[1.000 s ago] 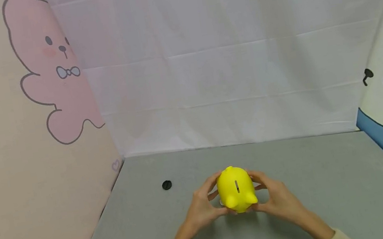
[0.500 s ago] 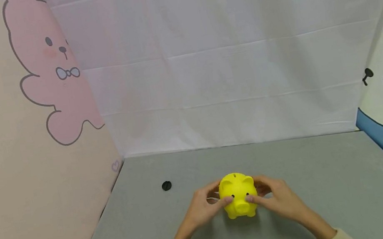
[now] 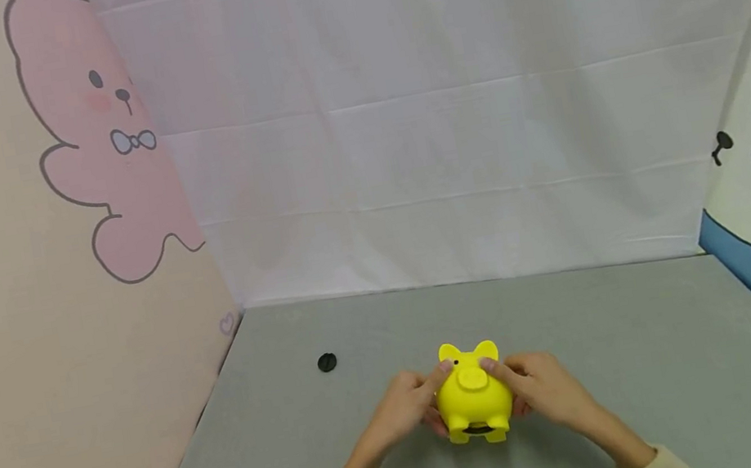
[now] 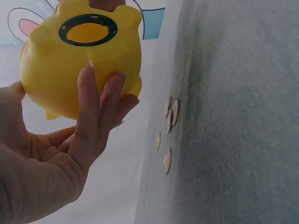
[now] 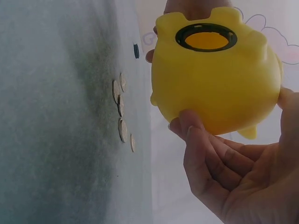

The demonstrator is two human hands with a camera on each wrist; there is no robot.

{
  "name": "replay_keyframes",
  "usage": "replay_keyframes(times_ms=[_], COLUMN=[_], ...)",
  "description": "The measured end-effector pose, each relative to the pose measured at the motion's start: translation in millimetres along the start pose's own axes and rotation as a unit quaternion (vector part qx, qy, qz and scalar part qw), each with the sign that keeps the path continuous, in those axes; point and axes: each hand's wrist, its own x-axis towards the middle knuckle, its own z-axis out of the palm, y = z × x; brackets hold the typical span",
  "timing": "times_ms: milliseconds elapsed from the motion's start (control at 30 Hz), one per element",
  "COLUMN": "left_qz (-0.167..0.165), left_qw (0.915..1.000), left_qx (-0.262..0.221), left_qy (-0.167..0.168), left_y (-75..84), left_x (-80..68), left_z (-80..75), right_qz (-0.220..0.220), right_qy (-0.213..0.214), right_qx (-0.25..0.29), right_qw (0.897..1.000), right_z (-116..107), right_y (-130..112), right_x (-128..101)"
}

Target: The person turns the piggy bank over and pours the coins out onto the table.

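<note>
A yellow piggy bank is held above the table between both hands, its snout towards me and tipped up. My left hand grips one side, thumb on the face near an eye, fingers behind and below. On the other side my right hand does the same, its thumb covering the other eye. Both wrist views show the belly opening uncovered, ringed by a dark rim. Several coins lie on the table beneath the bank; the bank or hands hide them in the head view.
A round black stopper lies on the grey tabletop, to the left of the hands. White cloth hangs behind the table, and panels with cartoon animals stand at both sides.
The piggy bank has tilted back: its slotted top faced me first, then its face, and now the snout points up with the underside partly showing. Both thumbs have risen with the face.
</note>
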Motion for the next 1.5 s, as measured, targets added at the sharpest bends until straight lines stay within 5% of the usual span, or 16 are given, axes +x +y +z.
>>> replay_keyframes(times_ms=[200,400,533,633,767,833,900,967,1233,1500], left_qz=[0.026,0.091,0.152,0.219,0.323,0.355,0.369,0.368,0.321,0.230], left_qw=[0.9995,0.9951,0.9881,0.9744,0.9373,0.9199,0.9098,0.9093,0.9346,0.9694], left_qx=[0.001,0.039,0.024,0.040,0.101,0.130,0.150,0.154,0.122,0.068], left_qy=[-0.018,-0.009,-0.002,0.031,0.083,0.103,0.117,0.118,0.093,0.051], left_y=[-3.8,-10.3,-13.7,-14.6,-15.2,-15.8,-17.2,-18.5,-16.6,-18.0], left_x=[-0.9,-5.2,-7.0,-8.0,-7.3,-5.8,-4.4,-3.2,-4.5,-7.1], left_z=[-5.7,-11.7,-9.7,-8.2,-7.2,-7.1,-7.1,-7.1,-9.2,-12.1], right_qz=[-0.024,-0.155,-0.221,-0.278,-0.385,-0.419,-0.431,-0.428,-0.397,-0.291], right_qy=[-0.011,-0.013,0.031,0.090,0.159,0.180,0.189,0.192,0.188,0.133], right_qx=[-0.015,-0.048,-0.065,-0.079,-0.112,-0.131,-0.142,-0.150,-0.146,-0.086], right_qw=[1.000,0.987,0.973,0.953,0.902,0.880,0.871,0.870,0.887,0.944], right_z=[-2,-3,0,2,3,4,4,6,10,8], right_y=[2,14,18,18,18,19,20,21,24,19], right_x=[0,-2,-4,-4,-4,-3,-2,-1,0,-2])
